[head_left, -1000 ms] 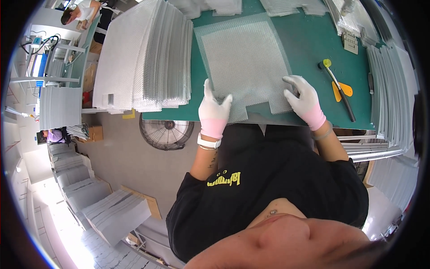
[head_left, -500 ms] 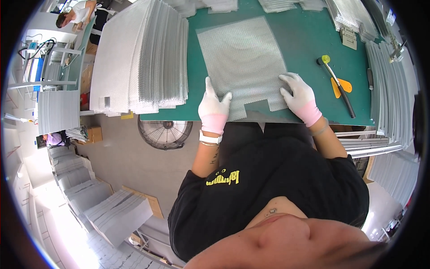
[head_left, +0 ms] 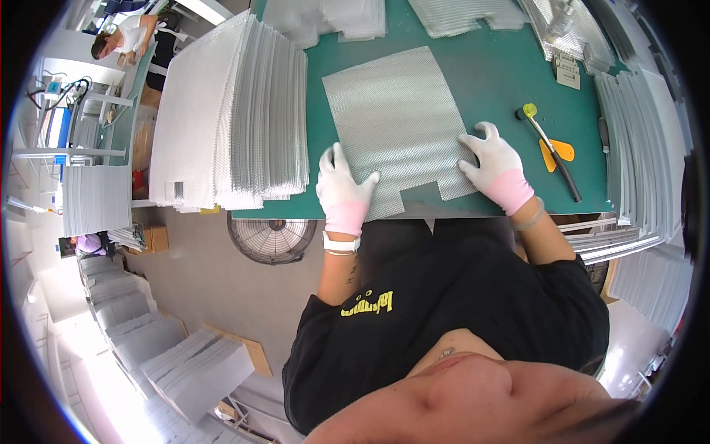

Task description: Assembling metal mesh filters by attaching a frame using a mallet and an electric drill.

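Observation:
A silvery mesh sheet (head_left: 396,122) with a notch cut in its near edge lies on the green table (head_left: 488,89) in front of me. My left hand (head_left: 345,191), in a white glove with a pink cuff, rests at the sheet's near left edge, thumb spread over the mesh and fingers pointing away. At the right edge is my right hand (head_left: 494,161), gloved alike, its fingers apart and bent, their tips at the sheet's border. Neither hand is closed around the sheet. To the right lie a hammer (head_left: 549,148) with a yellow-green tip and an orange flat tool (head_left: 563,150).
A tall stack of mesh sheets (head_left: 200,118) stands at the left. More mesh pieces (head_left: 466,16) lie along the far side. At the right are a metal block (head_left: 567,70), a screwdriver (head_left: 604,135) and stacked panels (head_left: 636,148). A floor fan (head_left: 272,238) stands below the table edge.
The view has tilted, so the table appears lower. My left hand has shifted slightly left, its fingers more spread. My right hand's fingers have opened a little. The sheet has stayed about in place.

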### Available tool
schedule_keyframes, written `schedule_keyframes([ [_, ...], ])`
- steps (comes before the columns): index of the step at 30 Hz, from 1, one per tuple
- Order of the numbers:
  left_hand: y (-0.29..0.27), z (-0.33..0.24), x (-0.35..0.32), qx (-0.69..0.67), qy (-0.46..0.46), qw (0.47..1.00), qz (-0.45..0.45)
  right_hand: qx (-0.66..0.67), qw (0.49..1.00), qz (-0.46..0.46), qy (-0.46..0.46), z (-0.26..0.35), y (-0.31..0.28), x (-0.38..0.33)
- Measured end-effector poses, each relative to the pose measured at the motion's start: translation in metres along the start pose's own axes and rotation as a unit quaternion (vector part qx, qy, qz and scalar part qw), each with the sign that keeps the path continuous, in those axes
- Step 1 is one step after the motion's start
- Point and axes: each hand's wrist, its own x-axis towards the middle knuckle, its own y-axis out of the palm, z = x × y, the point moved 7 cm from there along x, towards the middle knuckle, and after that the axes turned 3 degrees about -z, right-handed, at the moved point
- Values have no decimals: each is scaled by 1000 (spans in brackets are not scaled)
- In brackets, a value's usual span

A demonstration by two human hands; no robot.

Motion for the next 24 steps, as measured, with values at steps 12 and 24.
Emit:
schedule_keyframes([
  [12,0,-12,12,17,172,984,-28,-118,971,-63,199,-71,-34,264],
  [24,-45,-17,-12,-84,173,970,-149,-143,979,11,142,-107,-37,291],
])
